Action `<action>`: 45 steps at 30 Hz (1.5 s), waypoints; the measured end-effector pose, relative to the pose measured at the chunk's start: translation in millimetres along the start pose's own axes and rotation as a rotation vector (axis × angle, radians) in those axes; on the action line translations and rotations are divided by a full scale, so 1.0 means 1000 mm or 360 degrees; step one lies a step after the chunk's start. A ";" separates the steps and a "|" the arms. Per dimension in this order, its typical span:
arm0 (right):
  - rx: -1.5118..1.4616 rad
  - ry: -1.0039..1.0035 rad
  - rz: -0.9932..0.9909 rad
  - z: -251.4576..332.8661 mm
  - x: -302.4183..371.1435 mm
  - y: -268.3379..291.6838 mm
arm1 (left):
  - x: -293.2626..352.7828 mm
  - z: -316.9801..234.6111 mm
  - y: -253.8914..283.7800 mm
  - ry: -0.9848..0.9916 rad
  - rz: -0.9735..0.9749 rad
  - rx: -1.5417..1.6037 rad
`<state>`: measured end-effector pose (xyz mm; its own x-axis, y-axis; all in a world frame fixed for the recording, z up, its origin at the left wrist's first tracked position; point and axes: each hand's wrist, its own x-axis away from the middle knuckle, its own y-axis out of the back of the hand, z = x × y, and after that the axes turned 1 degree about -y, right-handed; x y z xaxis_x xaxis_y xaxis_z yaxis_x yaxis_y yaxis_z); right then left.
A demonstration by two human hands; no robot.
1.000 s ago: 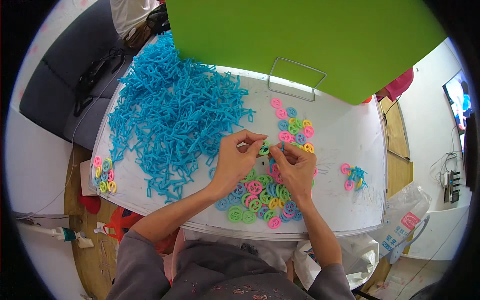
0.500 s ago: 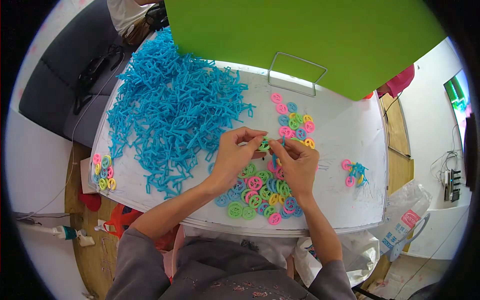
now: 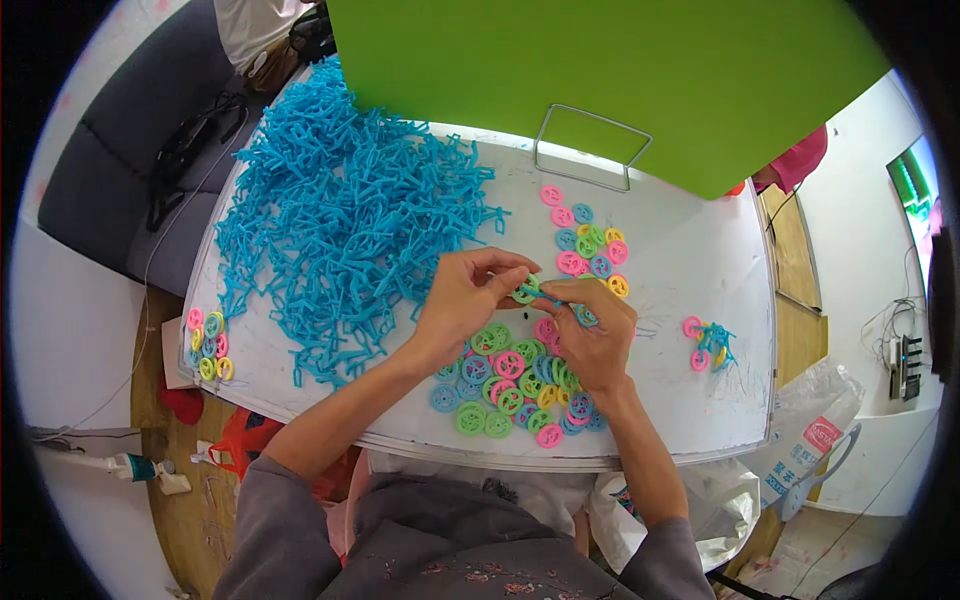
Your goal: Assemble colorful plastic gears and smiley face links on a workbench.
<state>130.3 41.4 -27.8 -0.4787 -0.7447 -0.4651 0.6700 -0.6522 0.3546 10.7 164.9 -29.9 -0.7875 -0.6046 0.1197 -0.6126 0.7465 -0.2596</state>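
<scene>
My left hand (image 3: 470, 298) pinches a light green spoked plastic wheel (image 3: 522, 290) between thumb and fingertips. Against that wheel meets the end of a thin blue plastic piece (image 3: 545, 296), gripped by the thumb and fingers of my right hand (image 3: 595, 330). A blue wheel (image 3: 585, 316) shows beside the right fingers; I cannot tell whether it is joined to the blue piece. Below both hands lies a heap of pink, green, blue and yellow wheels (image 3: 507, 365). More wheels (image 3: 569, 263) lie in a loose cluster beyond the right hand.
A large pile of blue plastic pieces (image 3: 350, 200) covers the table's left. Small groups sit near the edges: wheels (image 3: 208, 345) at left, blue pieces with wheels (image 3: 712, 345) at right. Behind stand a green panel (image 3: 600, 80) and a wire stand (image 3: 592, 150) on the white table (image 3: 690, 250).
The blue piece has swung from upright to nearly level, its end now against the green wheel. My right hand has turned, and a blue wheel has come into view beside its fingers.
</scene>
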 end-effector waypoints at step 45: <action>-0.0187 -0.0526 0.0182 -0.011 -0.018 0.038 | 0.009 -0.030 0.021 -0.0234 0.0543 -0.1825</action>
<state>170.2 31.5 -14.7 -0.5418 -0.8298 -0.1337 0.7810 -0.5558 0.2849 -11.3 183.1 -5.9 -0.9511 -0.2981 0.0812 -0.1367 0.6417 0.7546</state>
